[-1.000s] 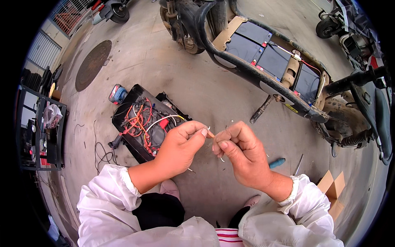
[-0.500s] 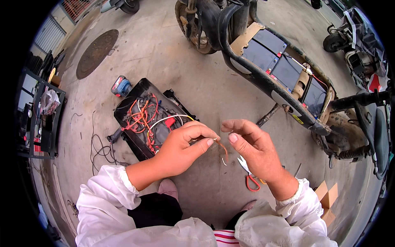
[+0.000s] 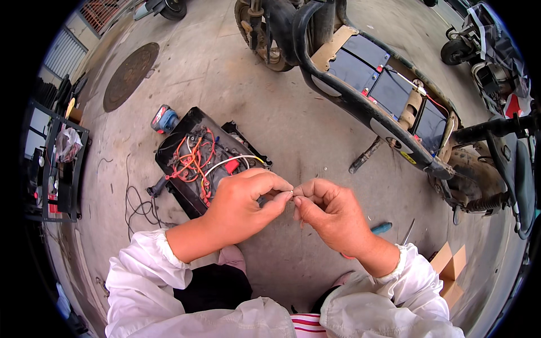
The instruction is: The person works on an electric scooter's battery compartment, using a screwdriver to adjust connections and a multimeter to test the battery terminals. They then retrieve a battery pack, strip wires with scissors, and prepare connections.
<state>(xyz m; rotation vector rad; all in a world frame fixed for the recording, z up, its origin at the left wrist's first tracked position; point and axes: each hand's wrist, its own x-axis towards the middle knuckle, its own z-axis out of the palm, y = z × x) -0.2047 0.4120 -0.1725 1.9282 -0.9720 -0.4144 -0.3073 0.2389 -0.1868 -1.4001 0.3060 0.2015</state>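
My left hand [image 3: 245,200] is closed in a pinch, thumb against forefinger, over the end of a thin wire [image 3: 291,192] whose light tip barely shows. My right hand [image 3: 332,211] meets it there, thumb and fingers also pinched at the wire end. A bit of orange strand shows below the right fingertips; most of the wire is hidden by the hands. Beyond the left hand lies a black plastic tray [image 3: 196,116] holding a tangle of orange and red wires [image 3: 194,160]. A white wire [image 3: 225,161] with a yellow end arches over a red block [image 3: 231,166] inside it.
A cordless power tool [image 3: 164,119] lies beside the tray, near a black cable [image 3: 135,205]. Right of my right forearm are a blue-handled tool [image 3: 382,227] and a cardboard box [image 3: 448,267]. A scooter [image 3: 338,90] with exposed batteries [image 3: 389,93] stands far right.
My right hand has moved left and down until its fingertips met the left's at the wire end. The hanging orange strand is now mostly covered, and the red-handled scissors are almost hidden.
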